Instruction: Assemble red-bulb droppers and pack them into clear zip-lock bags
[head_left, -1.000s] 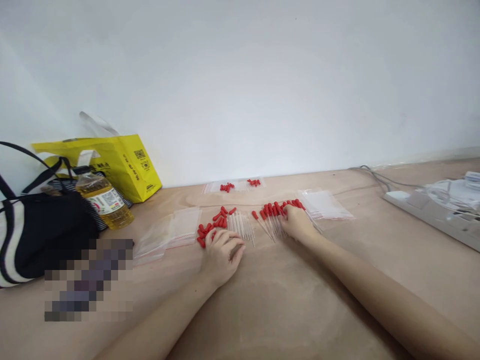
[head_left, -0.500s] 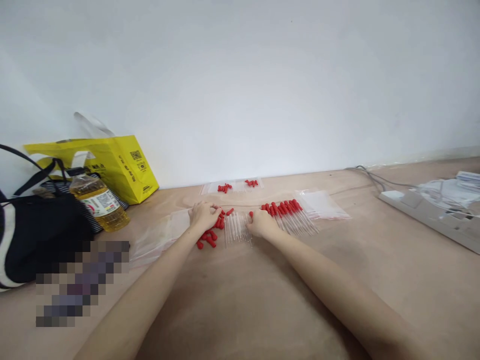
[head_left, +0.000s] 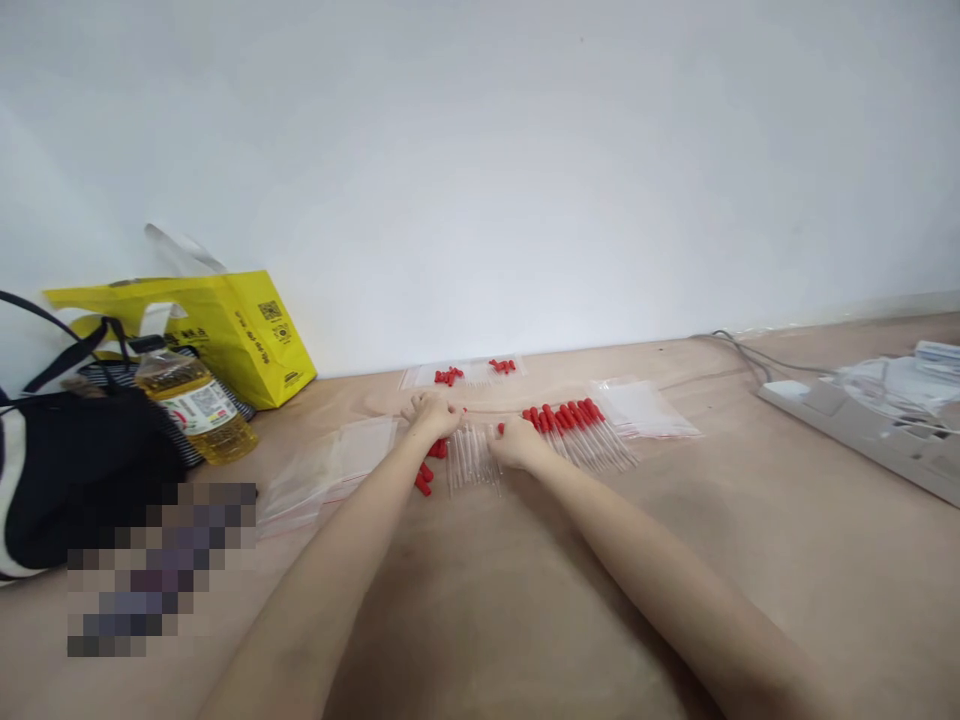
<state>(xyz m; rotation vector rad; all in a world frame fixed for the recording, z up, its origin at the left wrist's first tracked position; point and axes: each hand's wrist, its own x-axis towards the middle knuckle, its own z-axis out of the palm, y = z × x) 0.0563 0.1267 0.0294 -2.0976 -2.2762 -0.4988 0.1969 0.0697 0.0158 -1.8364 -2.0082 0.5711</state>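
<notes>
My left hand reaches over a pile of red rubber dropper bulbs and hides part of it. Its fingers are pinched, and a speck of red at their tips looks like a single bulb. Just to the right, clear thin dropper tubes lie side by side. My right hand is closed at their right end, with a red bulb showing at its fingertips; whether a tube is joined to it is hidden. Beyond that hand lies a row of red-topped droppers.
Clear zip bags lie at left and right. Another bag with red bulbs and tubes lies by the wall. An oil bottle, yellow bag and black bag stand left; a pale power strip with cables lies right.
My left hand has moved right and slightly away from me, to the loose bulb at the pile's right edge. My right hand has barely moved and keeps its red bulb.
</notes>
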